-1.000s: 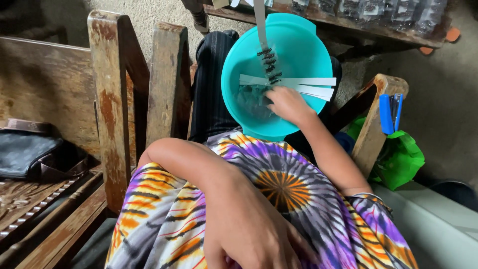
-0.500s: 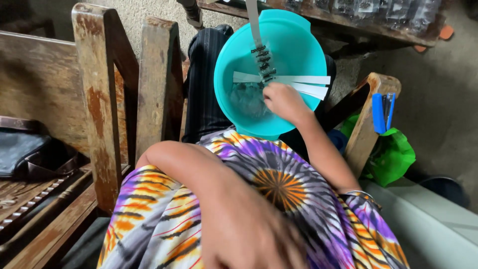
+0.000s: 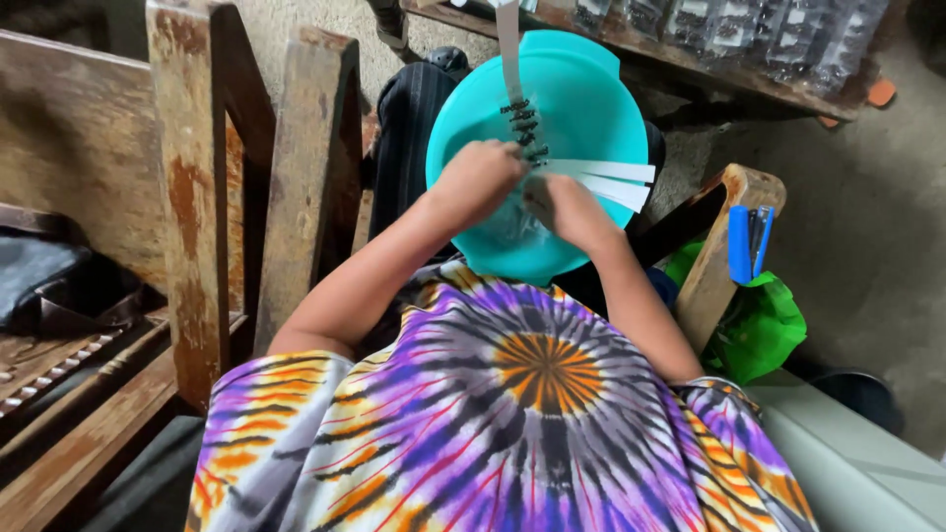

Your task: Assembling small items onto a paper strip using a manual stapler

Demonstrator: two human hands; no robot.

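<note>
Over the teal bowl (image 3: 581, 108) on the lap, the left hand (image 3: 475, 182) and right hand (image 3: 570, 212) are both pinching a hanging white strip (image 3: 509, 49) at its dark clips (image 3: 522, 123), which is looking light, floppy, best gripped near that clipped section.

Both hands are meeting over a round turquoise plastic basin (image 3: 581, 99): the left hand (image 3: 476, 180) is pinching a white paper strip (image 3: 509, 49) carrying small dark clips, while white strips (image 3: 606, 182) are fanning out beside the right hand (image 3: 570, 209) fingers.
</note>
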